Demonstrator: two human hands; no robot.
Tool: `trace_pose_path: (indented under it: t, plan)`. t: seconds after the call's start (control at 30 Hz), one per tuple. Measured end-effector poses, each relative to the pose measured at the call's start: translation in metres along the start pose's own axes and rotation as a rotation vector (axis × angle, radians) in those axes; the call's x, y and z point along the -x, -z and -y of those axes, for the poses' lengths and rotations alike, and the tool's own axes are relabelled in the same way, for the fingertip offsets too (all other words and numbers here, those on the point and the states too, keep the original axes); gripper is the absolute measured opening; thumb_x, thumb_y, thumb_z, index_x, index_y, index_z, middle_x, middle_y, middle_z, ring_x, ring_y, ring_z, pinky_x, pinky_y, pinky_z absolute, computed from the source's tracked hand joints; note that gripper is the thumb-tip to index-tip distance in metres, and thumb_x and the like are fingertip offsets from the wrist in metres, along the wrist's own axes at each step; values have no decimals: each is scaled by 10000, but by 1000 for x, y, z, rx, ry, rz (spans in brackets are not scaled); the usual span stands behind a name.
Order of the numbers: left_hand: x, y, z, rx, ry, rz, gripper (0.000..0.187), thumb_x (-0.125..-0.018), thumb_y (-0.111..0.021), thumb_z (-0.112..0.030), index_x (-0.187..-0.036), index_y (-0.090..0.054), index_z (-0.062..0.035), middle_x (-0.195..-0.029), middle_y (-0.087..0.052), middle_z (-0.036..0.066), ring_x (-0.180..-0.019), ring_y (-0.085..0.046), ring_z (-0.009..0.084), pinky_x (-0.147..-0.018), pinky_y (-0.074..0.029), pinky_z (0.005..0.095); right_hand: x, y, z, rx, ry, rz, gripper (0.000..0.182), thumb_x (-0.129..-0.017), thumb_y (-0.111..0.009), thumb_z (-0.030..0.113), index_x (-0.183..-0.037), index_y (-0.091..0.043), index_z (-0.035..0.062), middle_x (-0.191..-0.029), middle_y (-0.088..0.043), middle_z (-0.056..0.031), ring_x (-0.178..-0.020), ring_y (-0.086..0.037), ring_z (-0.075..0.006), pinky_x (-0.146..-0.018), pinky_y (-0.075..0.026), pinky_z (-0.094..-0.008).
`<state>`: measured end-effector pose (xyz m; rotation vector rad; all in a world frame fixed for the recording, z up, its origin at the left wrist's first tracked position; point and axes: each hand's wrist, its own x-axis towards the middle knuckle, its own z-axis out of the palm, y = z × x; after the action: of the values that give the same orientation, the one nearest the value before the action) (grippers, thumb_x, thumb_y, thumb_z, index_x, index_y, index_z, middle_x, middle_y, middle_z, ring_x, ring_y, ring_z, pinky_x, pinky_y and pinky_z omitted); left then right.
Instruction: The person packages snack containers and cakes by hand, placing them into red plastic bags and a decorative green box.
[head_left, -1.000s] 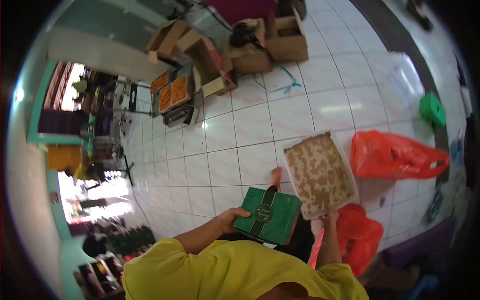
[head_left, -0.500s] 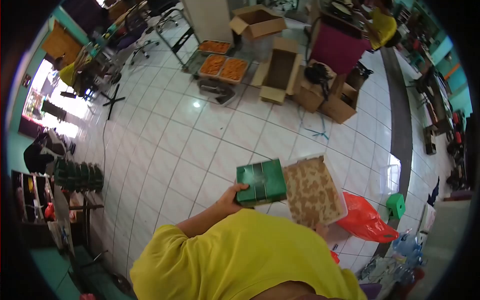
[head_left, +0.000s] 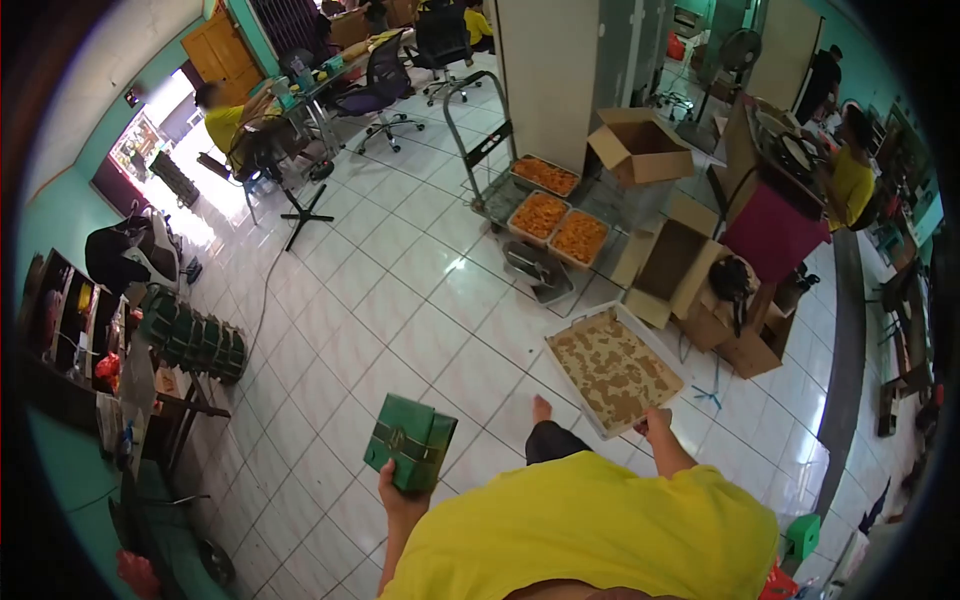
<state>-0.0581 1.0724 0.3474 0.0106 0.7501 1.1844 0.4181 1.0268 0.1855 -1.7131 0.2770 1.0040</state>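
My left hand (head_left: 402, 492) is closed around the lower part of a green box (head_left: 411, 441) with a dark band and a lighter emblem, held out over the tiled floor. With my right hand (head_left: 653, 422) I grip the near right corner of a white-rimmed tray (head_left: 615, 369), whose surface is covered in brown and cream patches. The tray is tilted and well apart from the green box. My bare foot (head_left: 541, 408) shows on the floor between the two.
Trays of orange food (head_left: 541, 214) sit on a flat trolley (head_left: 483, 203) ahead. Open cardboard boxes (head_left: 668, 262) stand right of it. Stacked green items (head_left: 192, 334) are at left, a green stool (head_left: 802, 537) at lower right. People in yellow sit at both sides.
The view has swung, showing more of the room ahead. The green box and the tray are now farther apart, box to the left, tray forward. My right hand now shows on the tray's corner.
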Motion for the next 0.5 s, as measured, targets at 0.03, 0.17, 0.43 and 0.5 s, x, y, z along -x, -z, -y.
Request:
trace_pose_path:
  t: [0.03,0.17,0.43,0.5]
  plan:
    - [-3,11,-8,18,32,-40,484,-750,-524,-279,-1172,-428,-61,-1092,-528,146,-969,-529,330,-826,-444,456,-7,-21,7,78,13,-5,306,-698,-512,12,-986,-422,-36,-786,-533,-191,-559,-578,-275,-429,-516,-382]
    - [-46,21,-21,-48,-177,-224,493,-752,-526,-297,-1173,-437,-57,-1109,-527,152,-952,-535,329,-807,-448,449,-30,-123,30,157,25,71,229,-708,-495,14,-926,-469,-51,-699,-551,-167,-475,-542,-239,-403,-492,-396]
    - [-153,-35,-72,67,-192,-355,478,-747,-544,-327,-1136,-480,-55,-1066,-562,129,-894,-558,316,-782,-452,416,-50,-343,120,398,-95,242,143,-702,-524,9,-827,-467,-31,-592,-433,-87,-403,-436,-196,-432,-508,-410]
    - [-168,-87,-93,121,-223,-353,475,-745,-543,-337,-1133,-484,-68,-1056,-565,128,-887,-559,316,-774,-453,416,-57,-404,132,458,-59,293,181,-704,-523,19,-873,-467,-16,-619,-456,-85,-404,-443,-178,-432,-510,-398]
